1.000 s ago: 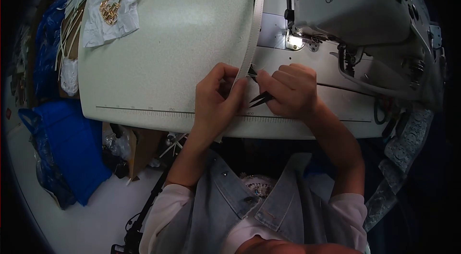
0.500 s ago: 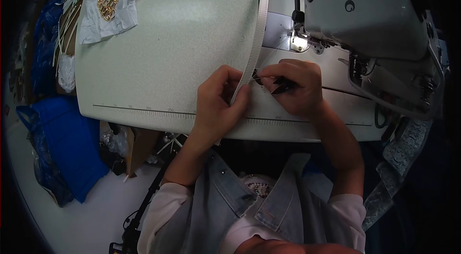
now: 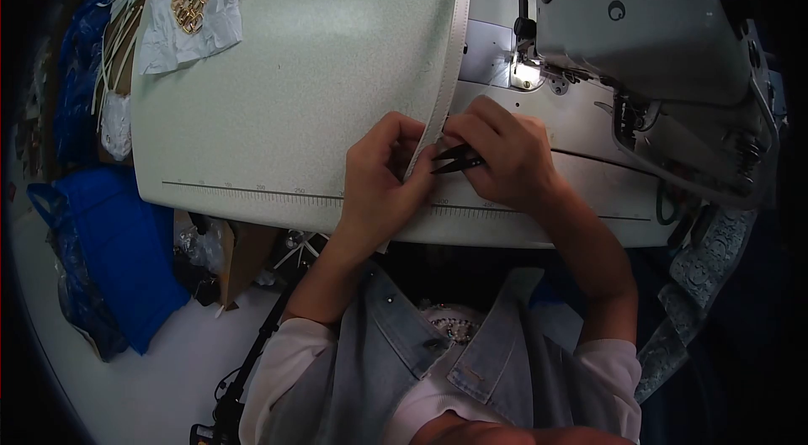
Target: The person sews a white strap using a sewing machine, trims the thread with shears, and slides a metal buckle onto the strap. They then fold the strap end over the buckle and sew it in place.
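A long white strap with stitching along its edge (image 3: 455,50) runs down the table from the top. My left hand (image 3: 380,176) is closed on the strap's lower end, thumb and fingers pinching it. Black thread snips (image 3: 457,161) sit in my right hand (image 3: 510,152), their points directed left at my left thumb. My right fingertips are right beside the strap; whether they touch it or hold a thread is hidden.
The sewing machine (image 3: 631,33) stands to the right, its lamp lighting the needle area. A gold chain (image 3: 192,1) lies on crumpled white wrapping (image 3: 220,37) at the upper left. A blue bag (image 3: 122,256) and pale cords (image 3: 124,16) are beside the table's left edge.
My right hand has shifted slightly left, closer to the strap, and turned. The snips now point toward my left thumb. My left hand stays on the strap.
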Demonstrator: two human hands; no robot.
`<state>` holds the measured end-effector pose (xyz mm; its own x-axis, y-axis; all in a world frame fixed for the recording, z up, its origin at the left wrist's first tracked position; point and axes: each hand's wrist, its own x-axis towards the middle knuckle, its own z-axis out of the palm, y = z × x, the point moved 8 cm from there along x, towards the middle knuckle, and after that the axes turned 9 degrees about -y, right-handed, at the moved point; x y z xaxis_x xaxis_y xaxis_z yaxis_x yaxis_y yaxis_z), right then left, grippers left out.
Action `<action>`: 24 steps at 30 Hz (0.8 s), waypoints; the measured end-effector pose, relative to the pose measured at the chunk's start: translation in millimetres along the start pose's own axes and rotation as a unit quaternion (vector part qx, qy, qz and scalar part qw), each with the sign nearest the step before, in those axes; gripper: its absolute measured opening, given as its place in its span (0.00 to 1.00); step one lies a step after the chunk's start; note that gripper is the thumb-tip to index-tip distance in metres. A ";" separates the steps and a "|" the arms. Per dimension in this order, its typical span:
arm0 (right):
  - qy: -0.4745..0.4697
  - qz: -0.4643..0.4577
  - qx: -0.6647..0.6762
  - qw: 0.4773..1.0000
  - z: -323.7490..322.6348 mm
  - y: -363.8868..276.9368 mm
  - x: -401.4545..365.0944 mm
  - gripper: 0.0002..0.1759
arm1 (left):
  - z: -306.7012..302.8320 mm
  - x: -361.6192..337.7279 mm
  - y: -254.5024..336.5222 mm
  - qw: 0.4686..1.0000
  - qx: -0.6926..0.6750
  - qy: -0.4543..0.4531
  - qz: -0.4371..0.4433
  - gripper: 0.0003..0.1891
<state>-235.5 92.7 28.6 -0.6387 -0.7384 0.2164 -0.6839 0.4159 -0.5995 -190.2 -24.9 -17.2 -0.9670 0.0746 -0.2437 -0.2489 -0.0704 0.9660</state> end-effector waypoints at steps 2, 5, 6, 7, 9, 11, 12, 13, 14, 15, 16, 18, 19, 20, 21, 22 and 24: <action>-0.016 0.004 0.033 0.999 -2.2 1.4 0.7 0.08 | -0.3 0.5 -3.6 1.000 0.000 0.009 -0.004 0.05; -0.040 -0.004 0.098 0.994 -5.9 7.3 -3.0 0.12 | -1.3 -0.1 -3.9 0.994 0.103 0.033 0.032 0.04; -0.046 -0.016 0.128 0.991 -7.4 8.1 -4.3 0.16 | 0.0 0.7 -2.6 0.994 0.100 0.028 0.028 0.03; -0.046 -0.016 0.128 0.991 -8.8 9.1 -5.4 0.16 | 0.8 1.3 -1.0 0.995 0.097 0.023 0.023 0.03; -0.086 0.009 0.168 0.982 -3.3 13.0 -6.4 0.17 | 1.2 1.8 1.8 0.999 0.048 0.006 0.006 0.03; -0.065 0.014 0.137 0.988 -8.9 6.5 -3.9 0.17 | -0.8 1.4 0.8 1.000 -0.002 -0.008 -0.011 0.04; -0.043 0.022 0.106 0.993 -13.6 4.1 -2.8 0.17 | -2.2 1.2 -0.1 0.999 -0.044 -0.016 -0.012 0.05; -0.043 0.021 0.107 0.993 -15.2 2.8 -3.4 0.17 | -2.1 0.8 -1.0 0.996 -0.085 -0.025 -0.015 0.06; -0.022 0.015 0.116 0.993 -21.0 2.2 -5.5 0.16 | -2.7 0.4 -0.9 0.996 -0.085 -0.025 -0.016 0.06; 0.000 0.009 0.124 0.992 -25.8 2.0 -7.2 0.16 | -2.3 0.4 -0.9 0.995 -0.090 -0.027 -0.019 0.07; 0.000 0.010 0.123 0.992 -24.0 2.8 -8.0 0.16 | -1.7 0.9 -1.0 0.995 -0.096 -0.030 -0.020 0.08; -0.012 0.026 0.016 0.999 -16.7 4.6 -9.3 0.15 | -2.1 0.9 -2.5 0.994 -0.103 -0.032 -0.015 0.08; -0.012 0.026 0.016 0.999 -16.5 4.4 -8.6 0.15 | -2.5 0.8 -2.4 0.993 -0.110 -0.033 -0.009 0.08; -0.011 0.026 -0.030 0.999 -16.5 3.0 -7.8 0.15 | -2.4 0.6 -2.2 0.993 -0.110 -0.033 -0.009 0.08; -0.010 0.026 -0.075 0.997 -16.3 1.7 -7.1 0.14 | -2.3 0.5 -2.3 0.993 -0.112 -0.032 -0.009 0.08; -0.011 0.026 -0.076 0.997 -15.7 1.7 -6.9 0.14 | -1.9 0.5 -2.5 0.993 -0.113 -0.032 -0.009 0.08; -0.002 0.024 -0.097 0.995 -14.4 0.4 -7.1 0.13 | -1.7 0.3 -2.6 0.993 -0.115 -0.029 -0.011 0.07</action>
<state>-236.3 105.7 37.9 -0.6721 -0.7162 0.1880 -0.7075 0.5462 -0.4484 -189.9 -26.4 -19.9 -0.9583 0.1352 -0.2517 -0.2814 -0.2934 0.9137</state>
